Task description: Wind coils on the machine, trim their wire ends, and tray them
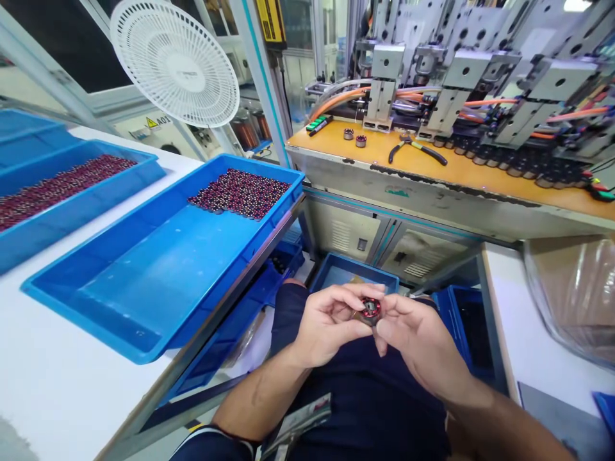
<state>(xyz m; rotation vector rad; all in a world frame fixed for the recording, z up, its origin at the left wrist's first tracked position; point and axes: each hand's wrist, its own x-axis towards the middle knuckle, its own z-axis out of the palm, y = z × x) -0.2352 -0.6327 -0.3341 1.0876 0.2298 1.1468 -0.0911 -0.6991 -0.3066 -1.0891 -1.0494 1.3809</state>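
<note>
Above my lap, both hands grip one small round motor stator (371, 308), dark with red on its top ring and a hole in the middle. My left hand (331, 323) pinches it from the left, fingers along the far side and thumb at the near side. From the right, my right hand (416, 336) has thumb and fingertips closed on its edge. The fingers cover part of its rim. To the left, a blue tray (158, 256) on the white table holds many similar red and dark pieces (245, 194) packed at its far end.
A machine (384, 64) stands beyond a yellow bench (331, 144) bearing pliers (416, 148), two loose stators (354, 137) and a row of dark cylinders (523, 163). A white fan (180, 70) rises behind the tray. Another filled tray (86, 208) sits far left; a plastic-wrapped box (571, 288) is right.
</note>
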